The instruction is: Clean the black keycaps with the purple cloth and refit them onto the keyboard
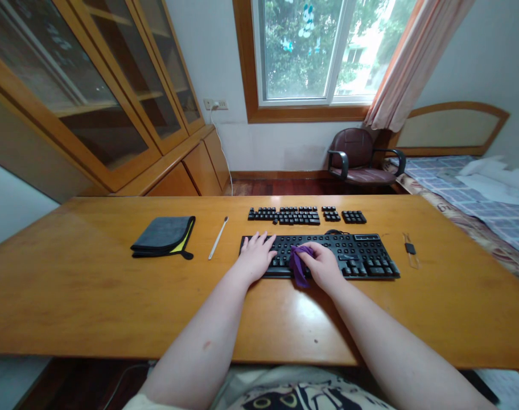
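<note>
A black keyboard (349,246) lies on the wooden desk, many of its keycaps off. My left hand (256,259) rests flat on the keyboard's left end, fingers spread. Pinched in my right hand (323,265) is a purple cloth (299,267), which touches the middle of the keyboard and hangs over its front edge. Behind the keyboard, loose black keycaps (300,215) stand in rows and groups. To the right is a wire keycap puller (410,249) with a dark middle. A white toothbrush (218,238) lies left of my left hand.
A folded grey towel (163,234) with yellow lining sits on the left of the desk (93,296). Beyond the desk are a glass-door cabinet (157,108), a brown armchair (355,154) and a bed (477,188). A white cord (220,139) runs down from a wall socket.
</note>
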The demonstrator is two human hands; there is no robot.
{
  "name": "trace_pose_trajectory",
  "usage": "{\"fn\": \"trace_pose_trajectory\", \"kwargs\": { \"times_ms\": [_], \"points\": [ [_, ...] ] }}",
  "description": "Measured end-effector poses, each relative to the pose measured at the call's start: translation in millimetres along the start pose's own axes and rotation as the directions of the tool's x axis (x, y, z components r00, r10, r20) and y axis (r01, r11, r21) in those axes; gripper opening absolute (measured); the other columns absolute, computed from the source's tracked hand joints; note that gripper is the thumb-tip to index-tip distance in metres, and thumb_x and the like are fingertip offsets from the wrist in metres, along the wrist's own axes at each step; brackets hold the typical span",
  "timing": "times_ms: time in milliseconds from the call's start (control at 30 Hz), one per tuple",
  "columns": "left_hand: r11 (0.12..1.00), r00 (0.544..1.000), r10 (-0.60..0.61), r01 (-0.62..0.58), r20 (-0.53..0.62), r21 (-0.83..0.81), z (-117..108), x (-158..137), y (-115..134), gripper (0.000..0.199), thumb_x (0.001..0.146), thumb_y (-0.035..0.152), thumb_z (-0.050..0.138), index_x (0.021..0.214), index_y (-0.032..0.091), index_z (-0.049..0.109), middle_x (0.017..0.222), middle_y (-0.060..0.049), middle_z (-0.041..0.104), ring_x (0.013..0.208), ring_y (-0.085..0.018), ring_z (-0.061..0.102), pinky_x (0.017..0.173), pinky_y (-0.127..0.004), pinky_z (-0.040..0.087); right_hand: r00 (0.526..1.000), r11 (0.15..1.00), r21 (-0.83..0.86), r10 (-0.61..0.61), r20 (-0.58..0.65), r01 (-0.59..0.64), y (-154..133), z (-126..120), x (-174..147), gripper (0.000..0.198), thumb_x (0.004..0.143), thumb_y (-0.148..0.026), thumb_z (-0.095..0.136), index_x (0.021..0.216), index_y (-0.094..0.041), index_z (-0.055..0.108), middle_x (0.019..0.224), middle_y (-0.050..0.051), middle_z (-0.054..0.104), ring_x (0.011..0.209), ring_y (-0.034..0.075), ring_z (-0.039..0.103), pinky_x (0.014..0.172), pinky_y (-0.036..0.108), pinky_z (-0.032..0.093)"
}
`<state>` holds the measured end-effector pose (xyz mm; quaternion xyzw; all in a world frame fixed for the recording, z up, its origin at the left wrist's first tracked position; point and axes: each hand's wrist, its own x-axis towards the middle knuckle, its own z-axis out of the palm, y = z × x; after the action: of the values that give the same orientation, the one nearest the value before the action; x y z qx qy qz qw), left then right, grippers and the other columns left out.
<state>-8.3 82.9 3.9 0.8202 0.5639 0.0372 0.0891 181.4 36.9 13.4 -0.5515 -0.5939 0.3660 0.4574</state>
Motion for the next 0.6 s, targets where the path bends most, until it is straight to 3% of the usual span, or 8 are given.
{"fn": "trace_pose_trajectory", "kwargs": {
  "times_ms": [367, 600],
  "points": [
    [0.999, 0.999, -0.033, 0.033, 0.003, -0.026, 2.9, 3.7, 1.1, 0.058, 0.087, 0.04, 0.041, 0.14, 0.026, 0.024, 0.143, -0.006, 0.036, 0.133, -0.028, 0.026, 0.108, -0.053, 0.017, 1.0, 1.0, 0.004, 0.01, -0.006, -0.01, -0.1, 0.6, 0.5, 0.022, 0.078, -0.038, 0.057, 0.076, -0.018, 0.064, 0.069, 0.001, 0.064, 0.064, 0.016, 0.057, 0.062, 0.027, 0.043],
    [1.0, 1.0, -0.018, 0.018, -0.005, -0.013, 4.0, 1.1, 1.5, 0.051, 0.087, 0.038, 0.042, 0.137, 0.03, 0.03, 0.143, -0.006, 0.036, 0.133, -0.028, 0.026, 0.107, -0.056, 0.013, 1.0, 1.0, -0.014, 0.006, -0.012, -0.006, -1.3, 0.0, 0.3, 0.022, 0.077, -0.038, 0.057, 0.076, -0.018, 0.064, 0.069, 0.001, 0.064, 0.065, 0.016, 0.057, 0.062, 0.027, 0.043]
  ]
}}
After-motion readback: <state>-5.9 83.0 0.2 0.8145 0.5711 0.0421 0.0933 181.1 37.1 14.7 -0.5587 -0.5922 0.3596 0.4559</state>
